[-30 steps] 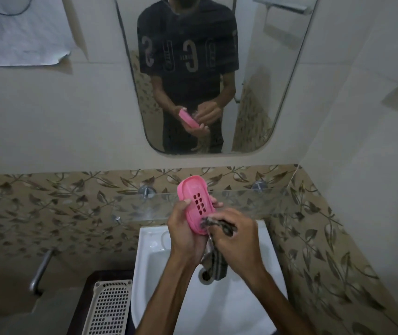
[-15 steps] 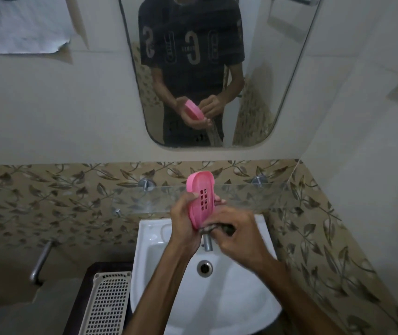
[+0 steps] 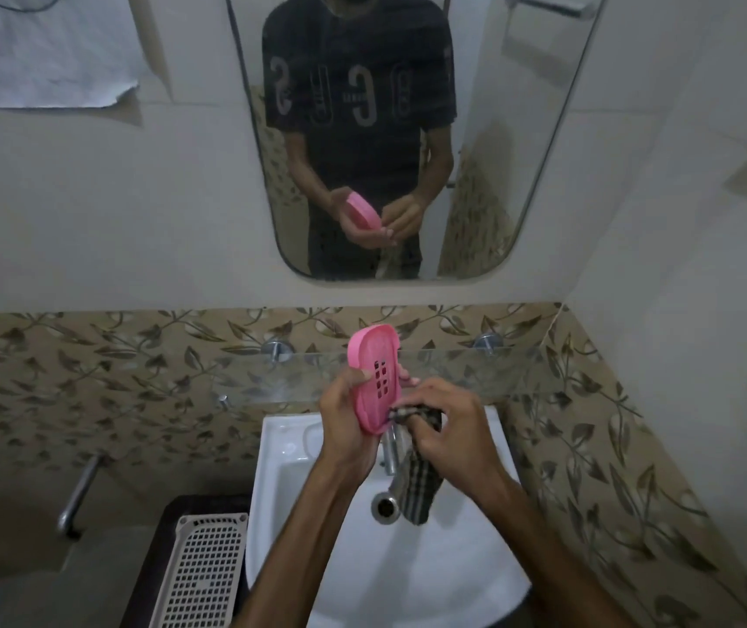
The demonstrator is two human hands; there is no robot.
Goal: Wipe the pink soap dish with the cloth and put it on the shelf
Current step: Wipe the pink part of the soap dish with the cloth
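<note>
Pink soap dish (image 3: 374, 378) held upright by left hand (image 3: 344, 419), long axis near-vertical, slots facing viewer; cloth (image 3: 417, 464) pinched in curled right-hand fingers (image 3: 426, 432) against its lower end.

Your forearms (image 3: 317, 514) are bare to both hands, without rings or watch; the mirror (image 3: 408, 129) reflects your dark short-sleeved T-shirt (image 3: 358, 142), printed with pale block lettering across the chest.

Dim, soft overall; wide-angle bending at edges; slight blur.
</note>
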